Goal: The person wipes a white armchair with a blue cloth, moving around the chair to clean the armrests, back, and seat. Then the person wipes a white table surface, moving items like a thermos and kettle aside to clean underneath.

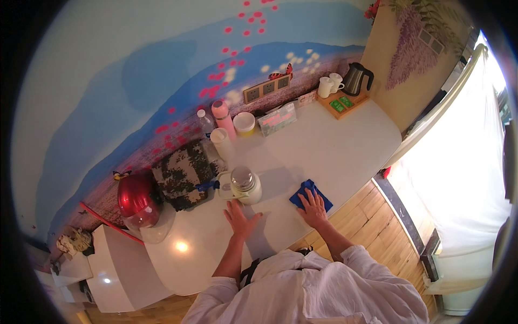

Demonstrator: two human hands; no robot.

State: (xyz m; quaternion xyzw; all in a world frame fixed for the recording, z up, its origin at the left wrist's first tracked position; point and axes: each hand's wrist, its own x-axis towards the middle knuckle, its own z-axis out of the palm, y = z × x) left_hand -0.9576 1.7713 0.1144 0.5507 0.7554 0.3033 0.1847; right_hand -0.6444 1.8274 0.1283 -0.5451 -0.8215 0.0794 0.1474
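My right hand (314, 208) lies over a folded blue cloth (322, 197) and holds it against the white tabletop (327, 150), near the table's front edge. To the left, my left hand (239, 222) is empty, its fingers spread at the tabletop. Just beyond those fingertips stands a wide cream-coloured insulated jar (251, 190) with a clear or silvery lid and a carrying handle. A pale tray-like piece (223, 187) sits beside the jar, partly hidden by it.
A red helmet (137, 200) and a camouflage cloth bundle (182, 174) lie at left. Along the wall stand a pink flask (223, 119), white cup (221, 143), lidded tub (244, 123) and printed sign (278, 119). A wooden tray (338, 111) and kettle (354, 79) occupy the far right.
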